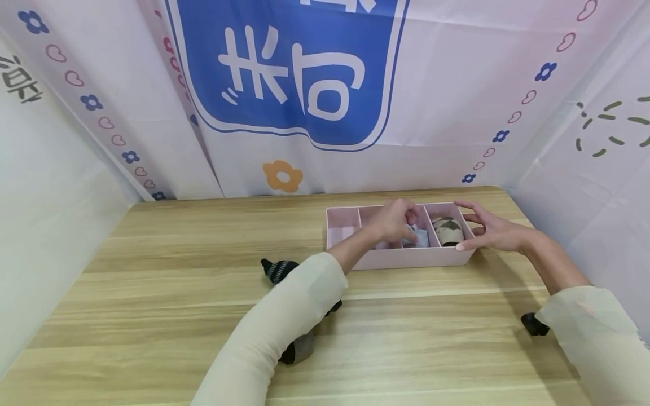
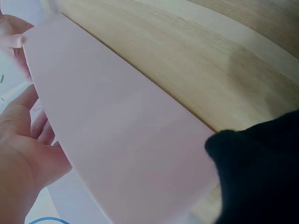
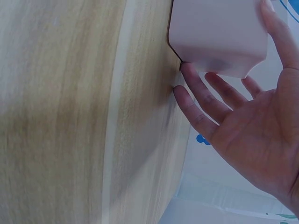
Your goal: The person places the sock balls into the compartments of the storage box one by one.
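Note:
A pink divided box (image 1: 411, 259) stands toward the back right of the table. My left hand (image 1: 393, 220) reaches down into its third compartment from the left, thumb and fingers curled at a light blue folded sock (image 1: 422, 238). In the left wrist view those fingertips are hidden behind the box wall. A rolled argyle-patterned sock (image 1: 449, 230) fills the rightmost compartment. My right hand (image 1: 495, 230) spreads around the box's right end, its thumb by the front corner. From the right wrist view, the fingers look loosely extended, with their tips near the end wall.
On the wooden table (image 1: 193, 316), a black striped rolled sock (image 1: 279, 270) and a grey-and-black bundle (image 1: 301, 348) lie beside the left forearm. A small black object (image 1: 535, 324) sits by the right sleeve. Printed white cloth (image 1: 442, 113) hangs behind the table.

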The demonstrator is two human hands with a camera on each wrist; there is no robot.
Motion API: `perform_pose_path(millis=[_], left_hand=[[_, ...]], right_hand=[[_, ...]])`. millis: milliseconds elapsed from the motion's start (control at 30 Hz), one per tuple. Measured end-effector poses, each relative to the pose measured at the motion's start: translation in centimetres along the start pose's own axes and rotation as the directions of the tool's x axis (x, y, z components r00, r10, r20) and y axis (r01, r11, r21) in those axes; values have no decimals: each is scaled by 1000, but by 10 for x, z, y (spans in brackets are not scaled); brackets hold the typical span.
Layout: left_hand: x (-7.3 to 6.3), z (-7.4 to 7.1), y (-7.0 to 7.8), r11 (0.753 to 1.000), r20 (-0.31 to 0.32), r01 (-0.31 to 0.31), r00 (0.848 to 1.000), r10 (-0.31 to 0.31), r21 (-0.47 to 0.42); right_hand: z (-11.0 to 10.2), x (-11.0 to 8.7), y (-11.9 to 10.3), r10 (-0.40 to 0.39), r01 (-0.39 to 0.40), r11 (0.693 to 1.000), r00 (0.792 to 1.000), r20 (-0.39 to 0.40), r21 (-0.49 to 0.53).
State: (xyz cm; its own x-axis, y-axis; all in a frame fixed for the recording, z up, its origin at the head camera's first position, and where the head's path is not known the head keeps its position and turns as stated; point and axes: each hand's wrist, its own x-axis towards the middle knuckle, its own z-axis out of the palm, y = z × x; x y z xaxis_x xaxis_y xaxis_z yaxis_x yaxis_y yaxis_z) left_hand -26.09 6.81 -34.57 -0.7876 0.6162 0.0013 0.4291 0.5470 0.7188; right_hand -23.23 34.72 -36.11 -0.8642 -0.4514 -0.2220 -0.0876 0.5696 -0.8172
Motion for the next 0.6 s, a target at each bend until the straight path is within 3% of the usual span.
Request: perform_pose_path(millis=[233, 600], left_hand=[[-6, -11, 4, 998, 41, -58, 997, 58, 2], [-29, -47, 5, 991, 32, -134, 991, 133, 7]], right_hand=[[0, -2, -1, 6, -6, 1000, 1000, -1, -11], [-1, -1, 0, 5, -5, 1000, 1000, -2, -10]])
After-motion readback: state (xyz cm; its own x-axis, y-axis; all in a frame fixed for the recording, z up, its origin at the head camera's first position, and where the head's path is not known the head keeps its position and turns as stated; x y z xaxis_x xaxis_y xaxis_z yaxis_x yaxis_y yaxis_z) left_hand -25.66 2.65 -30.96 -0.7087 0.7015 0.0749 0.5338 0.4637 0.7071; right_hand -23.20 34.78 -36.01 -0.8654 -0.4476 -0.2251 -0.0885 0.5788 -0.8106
